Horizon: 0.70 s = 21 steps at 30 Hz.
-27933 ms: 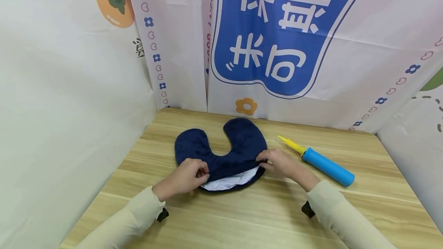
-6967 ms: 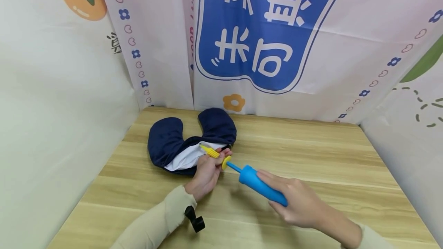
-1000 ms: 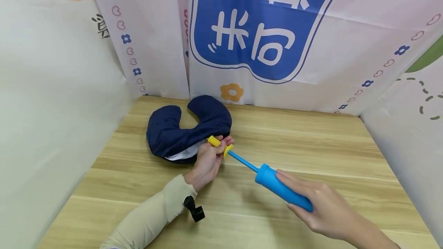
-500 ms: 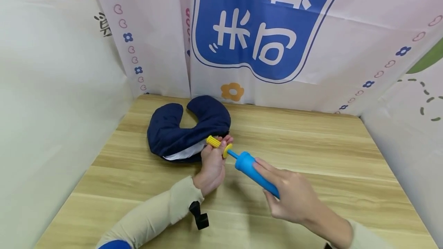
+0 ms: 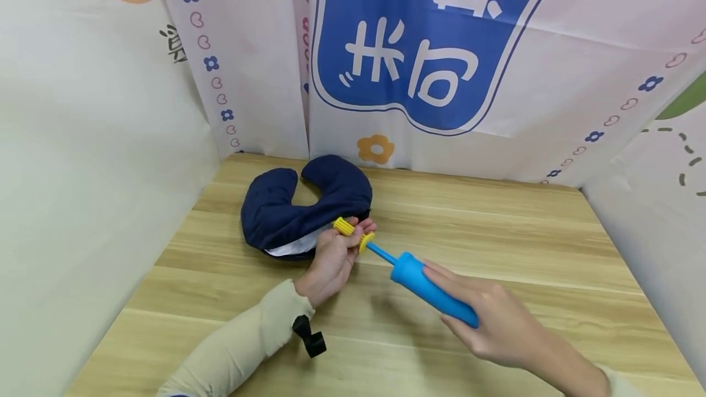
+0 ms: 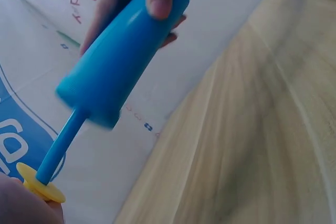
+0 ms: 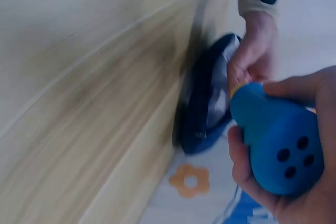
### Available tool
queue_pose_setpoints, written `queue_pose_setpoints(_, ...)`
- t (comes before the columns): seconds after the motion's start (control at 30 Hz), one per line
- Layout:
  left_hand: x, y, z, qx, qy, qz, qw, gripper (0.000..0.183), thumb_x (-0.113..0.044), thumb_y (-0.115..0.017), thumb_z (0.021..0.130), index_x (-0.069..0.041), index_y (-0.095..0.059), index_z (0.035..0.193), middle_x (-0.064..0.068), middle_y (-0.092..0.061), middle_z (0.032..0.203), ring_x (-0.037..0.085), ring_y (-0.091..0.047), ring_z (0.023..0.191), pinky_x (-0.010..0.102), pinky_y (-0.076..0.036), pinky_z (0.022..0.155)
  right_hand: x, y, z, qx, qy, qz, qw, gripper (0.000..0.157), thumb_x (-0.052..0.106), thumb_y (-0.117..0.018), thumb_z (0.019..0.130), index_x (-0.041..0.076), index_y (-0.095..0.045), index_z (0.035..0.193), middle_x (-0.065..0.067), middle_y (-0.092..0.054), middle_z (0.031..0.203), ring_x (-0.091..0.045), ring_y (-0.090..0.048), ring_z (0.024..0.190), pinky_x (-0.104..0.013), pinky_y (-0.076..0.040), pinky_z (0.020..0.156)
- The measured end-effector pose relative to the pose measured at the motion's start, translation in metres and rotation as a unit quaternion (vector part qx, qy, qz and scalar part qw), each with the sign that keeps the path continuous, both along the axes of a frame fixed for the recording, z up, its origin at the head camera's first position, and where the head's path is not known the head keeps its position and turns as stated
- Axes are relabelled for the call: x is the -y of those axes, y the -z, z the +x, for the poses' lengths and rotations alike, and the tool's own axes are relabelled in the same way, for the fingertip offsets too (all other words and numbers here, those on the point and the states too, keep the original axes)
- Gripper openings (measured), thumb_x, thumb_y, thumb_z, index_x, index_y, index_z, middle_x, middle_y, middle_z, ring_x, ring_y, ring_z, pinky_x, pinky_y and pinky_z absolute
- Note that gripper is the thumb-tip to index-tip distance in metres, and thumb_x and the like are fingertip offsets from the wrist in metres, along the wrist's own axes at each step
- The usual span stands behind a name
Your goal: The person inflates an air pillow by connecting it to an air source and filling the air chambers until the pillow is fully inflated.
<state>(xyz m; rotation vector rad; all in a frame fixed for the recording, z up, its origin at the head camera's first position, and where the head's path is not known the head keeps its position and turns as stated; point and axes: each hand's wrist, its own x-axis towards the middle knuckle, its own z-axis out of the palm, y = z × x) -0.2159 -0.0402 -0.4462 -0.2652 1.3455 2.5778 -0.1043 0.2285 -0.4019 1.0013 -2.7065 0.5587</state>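
Note:
A navy U-shaped neck pillow (image 5: 343,187) lies on the table, its front seam open on a white inner layer (image 5: 300,245). At that opening my left hand (image 5: 330,265) grips the yellow nozzle end (image 5: 343,226) of a hand air pump, whose tip is hidden. My right hand (image 5: 499,322) is wrapped around the pump's blue barrel (image 5: 432,290). A stretch of thin blue rod shows between barrel and yellow disc (image 5: 366,242). The left wrist view shows the barrel (image 6: 115,61) close up; the right wrist view shows several holes in its end (image 7: 294,156).
The wood-grain table (image 5: 496,219) is bordered by white printed cloth walls (image 5: 265,78) at the back and sides. A black strap piece (image 5: 310,337) hangs from the left sleeve (image 5: 237,339).
Earlier the pump lay on the table and both hands held the pillow's opening. Since then the pillow has grown plumper. Within the last second the barrel slid toward the disc, then partly back.

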Motion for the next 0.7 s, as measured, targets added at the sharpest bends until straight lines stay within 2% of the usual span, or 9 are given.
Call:
queue_pose_setpoints(0.17, -0.003, 0.000, -0.007, 0.000, -0.009, 0.022, 0.9997, 0.030, 0.007, -0.049, 0.107, 0.002, -0.043, 0.136, 0.013, -0.069, 0.134, 0.013, -0.075, 0.108, 0.021, -0.057, 0.099, -0.028, -0.014, 0.024, -0.009, 0.019, 0.004, 1.000, 0.089, 0.013, -0.090, 0.079, 0.025, -0.051, 0.158, 0.002, -0.063, 0.152, -0.023, -0.074, 0.119, -0.040, -0.065, 0.085)
queue_pose_setpoints(0.3, -0.009, 0.003, -0.006, 0.010, -0.040, 0.017, 0.9990, 0.027, 0.003, -0.050, 0.108, 0.002, -0.045, 0.134, 0.008, -0.071, 0.124, 0.010, -0.075, 0.104, 0.020, -0.057, 0.098, -0.026, -0.021, 0.028, -0.042, 0.021, 0.003, 0.999, 0.089, 0.011, -0.091, 0.072, 0.022, -0.057, 0.153, 0.001, -0.068, 0.144, -0.019, -0.078, 0.108, -0.036, -0.066, 0.078)
queue_pose_setpoints(0.4, -0.019, 0.005, -0.001, 0.023, -0.076, -0.002, 0.9968, 0.030, -0.003, -0.052, 0.109, 0.004, -0.043, 0.138, 0.008, -0.071, 0.125, 0.009, -0.074, 0.105, 0.026, -0.054, 0.107, -0.006, -0.019, 0.020, -0.066, 0.024, 0.007, 0.997, 0.080, 0.012, -0.089, 0.072, 0.017, -0.063, 0.148, -0.001, -0.071, 0.140, -0.018, -0.079, 0.102, -0.036, -0.066, 0.075)
queue_pose_setpoints(0.53, -0.028, 0.006, 0.010, 0.036, -0.113, -0.017, 0.9928, 0.036, -0.005, -0.050, 0.111, 0.006, -0.041, 0.143, 0.013, -0.068, 0.133, 0.013, -0.071, 0.111, 0.038, -0.047, 0.118, 0.029, -0.011, 0.002, -0.060, 0.034, 0.008, 0.998, 0.068, 0.012, -0.084, 0.076, 0.011, -0.068, 0.142, -0.005, -0.072, 0.139, -0.017, -0.080, 0.095, -0.037, -0.066, 0.074)
queue_pose_setpoints(0.6, -0.031, 0.006, 0.015, 0.040, -0.113, -0.016, 0.9927, 0.036, -0.006, -0.050, 0.111, 0.006, -0.041, 0.144, 0.016, -0.066, 0.137, 0.014, -0.071, 0.112, 0.040, -0.046, 0.119, 0.042, -0.006, -0.006, -0.053, 0.038, 0.008, 0.998, 0.065, 0.012, -0.083, 0.078, 0.010, -0.068, 0.141, -0.006, -0.072, 0.139, -0.016, -0.080, 0.093, -0.037, -0.066, 0.075)
queue_pose_setpoints(0.7, -0.033, 0.008, 0.021, 0.040, -0.094, -0.014, 0.9947, 0.036, -0.005, -0.051, 0.110, 0.006, -0.042, 0.143, 0.017, -0.067, 0.138, 0.013, -0.072, 0.110, 0.034, -0.050, 0.115, 0.051, 0.002, -0.017, -0.049, 0.031, 0.005, 0.998, 0.065, 0.014, -0.083, 0.078, 0.010, -0.068, 0.142, -0.007, -0.071, 0.140, -0.017, -0.080, 0.095, -0.038, -0.066, 0.075)
